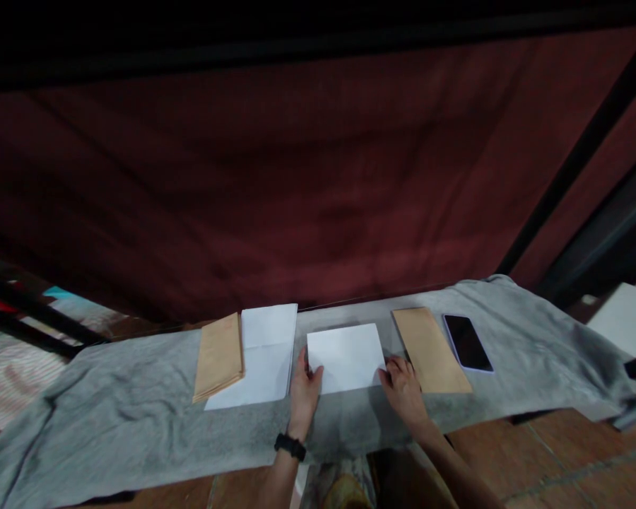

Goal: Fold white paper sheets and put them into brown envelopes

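A white sheet of paper point(345, 357) lies in front of me, its long side running left to right. My left hand point(304, 389) grips its left edge, the thumb on top and the fingers along the side. At the lower right corner my right hand point(403, 385) holds the paper with bent fingers, some of them hidden. Just beyond the right hand lies a brown envelope point(432, 353). To the left, a stack of brown envelopes point(218, 355) partly covers larger white sheets of paper point(268, 353), the top one creased across.
A grey cloth point(132, 396) covers the narrow table. Right of the single envelope lies a phone point(469, 343) with a dark screen. Dark red fabric point(318, 177) hangs behind the table, with a black bar point(577, 162) at the right. Tiled floor point(562, 459) shows below.
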{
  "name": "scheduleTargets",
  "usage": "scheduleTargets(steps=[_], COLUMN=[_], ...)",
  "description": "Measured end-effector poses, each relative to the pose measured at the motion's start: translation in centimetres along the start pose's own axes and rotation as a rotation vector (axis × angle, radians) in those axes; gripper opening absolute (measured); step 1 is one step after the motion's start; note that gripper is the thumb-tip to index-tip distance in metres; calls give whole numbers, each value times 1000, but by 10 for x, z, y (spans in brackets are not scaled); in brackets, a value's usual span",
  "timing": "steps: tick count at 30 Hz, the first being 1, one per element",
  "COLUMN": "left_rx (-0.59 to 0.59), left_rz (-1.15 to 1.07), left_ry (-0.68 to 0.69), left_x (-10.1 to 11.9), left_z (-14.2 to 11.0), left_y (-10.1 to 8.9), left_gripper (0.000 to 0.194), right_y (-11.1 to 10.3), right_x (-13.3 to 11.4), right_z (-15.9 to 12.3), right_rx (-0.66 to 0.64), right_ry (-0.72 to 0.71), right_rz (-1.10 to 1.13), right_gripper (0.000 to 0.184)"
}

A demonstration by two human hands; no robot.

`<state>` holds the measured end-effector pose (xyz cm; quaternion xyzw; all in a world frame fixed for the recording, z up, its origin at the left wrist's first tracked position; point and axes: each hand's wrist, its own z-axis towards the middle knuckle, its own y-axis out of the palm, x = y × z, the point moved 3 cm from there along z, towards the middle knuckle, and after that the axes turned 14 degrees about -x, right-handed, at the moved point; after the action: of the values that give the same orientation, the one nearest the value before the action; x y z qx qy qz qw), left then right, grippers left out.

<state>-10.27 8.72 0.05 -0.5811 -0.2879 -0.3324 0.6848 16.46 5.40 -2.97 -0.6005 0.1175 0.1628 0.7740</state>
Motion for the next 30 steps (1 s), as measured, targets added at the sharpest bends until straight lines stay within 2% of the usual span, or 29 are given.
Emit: scheduleTargets(steps=[5,10,12,15,18,20,24,30], left_rx=[-9,-29,-68,-180,-301,-340,-310,-190], left_rz=[178,473,562,640,702,729,742,761], left_ry=[-16,38,92,170,181,180,176,136], left_x=[-1,12,17,22,22,20,15,7], left_z=[-11,-16,-14,-9,-3,-1,-2,-8], left_y=[9,14,25,48,68,74,73,56], left_gripper=[55,50,50,51,54,56,56,56], right_y=[4,3,5,15,30,39,47,38], right_x=[-1,-3,-14,-44,-72,-80,-69,-26], right_z=[-7,-4,5,23,40,46,48,39], right_rx=[41,73,31,-108,-232,-274,-251,-83], right_ry=[2,20,-45,-160,-246,-274,-270,-198], right_rz=[-61,-49,-23,7,-14,-34,-103,-210], right_gripper=[31,45,50,52,51,50,48,51])
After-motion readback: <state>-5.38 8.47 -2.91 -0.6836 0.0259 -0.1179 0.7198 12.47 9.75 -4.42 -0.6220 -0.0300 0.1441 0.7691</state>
